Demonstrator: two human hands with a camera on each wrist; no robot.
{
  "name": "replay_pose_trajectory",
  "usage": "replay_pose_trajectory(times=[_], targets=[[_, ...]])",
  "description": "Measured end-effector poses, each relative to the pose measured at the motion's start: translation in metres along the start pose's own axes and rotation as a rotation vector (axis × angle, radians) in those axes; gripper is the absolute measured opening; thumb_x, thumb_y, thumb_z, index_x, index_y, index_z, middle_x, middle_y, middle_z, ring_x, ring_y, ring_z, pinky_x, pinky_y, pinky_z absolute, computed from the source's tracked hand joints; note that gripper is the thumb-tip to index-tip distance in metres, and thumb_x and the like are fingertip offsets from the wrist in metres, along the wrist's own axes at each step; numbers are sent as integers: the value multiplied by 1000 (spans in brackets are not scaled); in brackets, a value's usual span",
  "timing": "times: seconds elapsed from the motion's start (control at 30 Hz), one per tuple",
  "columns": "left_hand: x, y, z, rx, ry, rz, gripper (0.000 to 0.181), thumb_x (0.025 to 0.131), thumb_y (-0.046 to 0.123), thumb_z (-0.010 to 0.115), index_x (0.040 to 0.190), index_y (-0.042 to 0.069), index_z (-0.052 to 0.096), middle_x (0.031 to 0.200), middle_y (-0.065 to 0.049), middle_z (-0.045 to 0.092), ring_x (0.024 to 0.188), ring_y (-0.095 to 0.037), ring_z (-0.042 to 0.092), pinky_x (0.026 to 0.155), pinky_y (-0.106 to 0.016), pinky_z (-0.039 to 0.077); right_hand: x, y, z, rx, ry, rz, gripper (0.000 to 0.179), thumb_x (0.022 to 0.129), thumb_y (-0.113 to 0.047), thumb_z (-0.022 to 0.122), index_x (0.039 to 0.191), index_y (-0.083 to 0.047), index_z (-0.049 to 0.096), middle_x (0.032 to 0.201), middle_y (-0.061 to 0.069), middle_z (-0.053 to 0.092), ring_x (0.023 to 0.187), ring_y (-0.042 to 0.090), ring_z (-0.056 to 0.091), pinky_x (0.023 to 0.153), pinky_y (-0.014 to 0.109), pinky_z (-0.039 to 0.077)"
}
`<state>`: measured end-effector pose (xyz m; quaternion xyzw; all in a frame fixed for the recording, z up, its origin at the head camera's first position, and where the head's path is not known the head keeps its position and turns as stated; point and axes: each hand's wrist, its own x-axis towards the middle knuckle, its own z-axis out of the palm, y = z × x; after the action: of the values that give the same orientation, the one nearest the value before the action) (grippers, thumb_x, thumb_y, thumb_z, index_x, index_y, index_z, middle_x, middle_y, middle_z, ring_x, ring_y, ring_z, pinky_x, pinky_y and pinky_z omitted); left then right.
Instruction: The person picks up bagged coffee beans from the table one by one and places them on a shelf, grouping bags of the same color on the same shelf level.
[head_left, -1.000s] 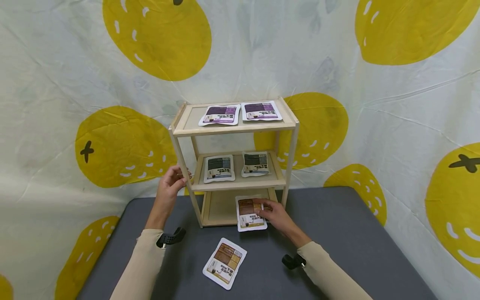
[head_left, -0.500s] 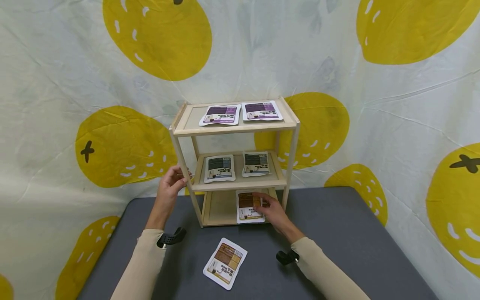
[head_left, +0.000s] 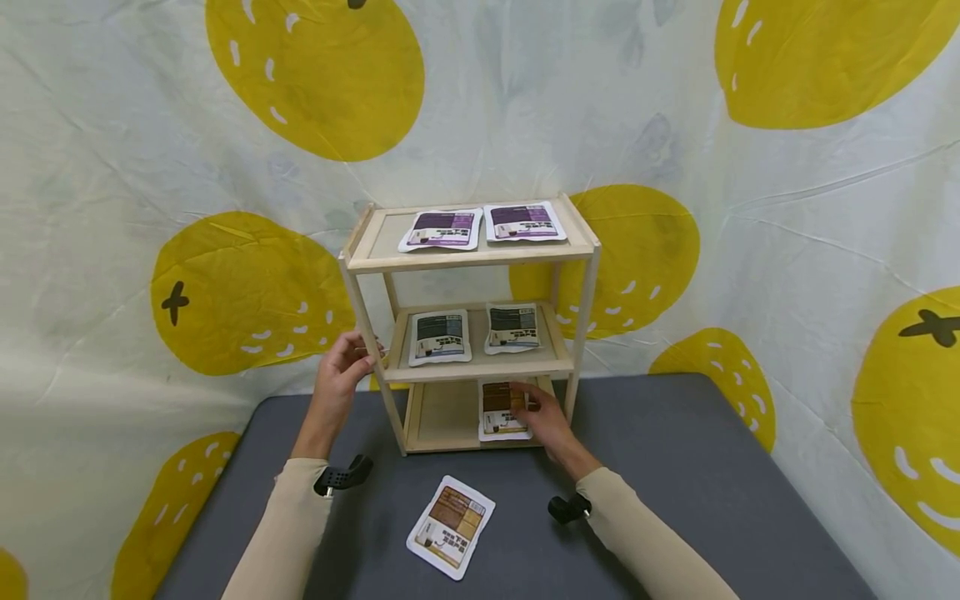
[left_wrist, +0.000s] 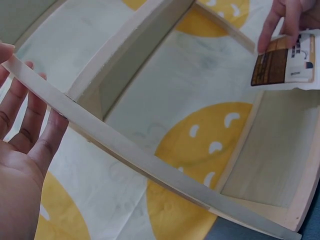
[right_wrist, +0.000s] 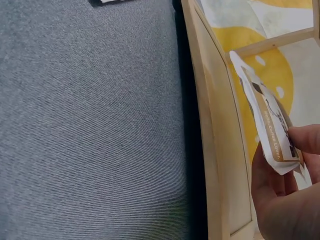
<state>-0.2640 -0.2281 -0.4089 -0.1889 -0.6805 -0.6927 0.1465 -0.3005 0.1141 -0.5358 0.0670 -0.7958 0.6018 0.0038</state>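
Observation:
A brown-and-white coffee pouch (head_left: 501, 412) is over the right part of the lowest board of a three-tier wooden shelf (head_left: 465, 260). My right hand (head_left: 546, 422) pinches its right edge, thumb on the printed face and fingers beneath, as the right wrist view shows. In that view the pouch (right_wrist: 272, 117) is tilted above the board. My left hand (head_left: 341, 373) holds the shelf's front left post at middle-board height; the left wrist view shows the thumb on one side of the post (left_wrist: 125, 145) and fingers behind. Another brown pouch (head_left: 451, 527) lies face up on the dark table.
Two purple pouches (head_left: 441, 230) lie on the top board. On the middle board are two dark-labelled pouches (head_left: 439, 337), side by side. The middle board overhangs the lowest one. Behind the shelf hangs a white cloth (head_left: 480, 100) with yellow fruit prints; the grey table (head_left: 675, 467) extends to both sides.
My right hand has carried the brown pouch from the front edge of the lowest board back and slightly right, further under the middle board. The left hand has stayed on the post.

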Motion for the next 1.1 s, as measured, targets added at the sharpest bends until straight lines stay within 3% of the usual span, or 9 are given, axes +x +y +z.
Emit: replay_pose_trajectory(times=[0.27,0.33,0.57,0.67,0.87,0.97,1.1], targets=[[1,0,0,-7,2,-4,34,101,5,59,131,-9,49,117,-23,60,103,-19,63,87,-28,55,4,-4,0,-31,21,38,49,91,3,67,139,-5,60,145,22,52,128,36,48,101,50,43],[1,0,0,-18,3,-3,34,101,4,59,130,-10,48,117,-23,60,102,-18,63,87,-28,55,4,-5,0,-40,21,52,50,91,5,65,140,-3,59,148,24,49,131,38,47,101,51,44],[1,-1,1,-14,2,-12,36,101,4,58,131,-11,46,110,-1,65,102,-17,64,88,-28,55,9,-6,0,-29,32,77,52,92,8,61,142,0,55,153,25,43,142,41,38,107,55,41],[1,0,1,-13,8,-14,35,101,4,58,131,-10,47,110,-1,65,103,-19,63,88,-28,55,12,-7,0,-45,45,76,52,90,9,61,141,0,56,153,24,44,140,39,41,103,50,44],[1,1,1,-4,11,-22,35,101,5,59,131,-10,47,112,-6,64,105,-23,63,88,-28,55,12,-8,1,-108,69,92,50,89,8,62,139,1,58,152,28,41,124,38,49,77,35,45],[0,1,1,-6,9,-26,37,101,5,59,132,-10,47,115,-13,63,107,-26,63,88,-28,55,9,-11,1,-149,87,97,50,88,8,63,138,1,58,150,31,37,125,43,48,72,33,44],[0,2,1,-3,11,-25,36,101,5,59,132,-10,48,115,-15,62,105,-24,63,88,-28,55,5,-16,2,-226,102,65,49,86,7,66,135,1,60,140,30,43,123,44,50,75,39,49]])
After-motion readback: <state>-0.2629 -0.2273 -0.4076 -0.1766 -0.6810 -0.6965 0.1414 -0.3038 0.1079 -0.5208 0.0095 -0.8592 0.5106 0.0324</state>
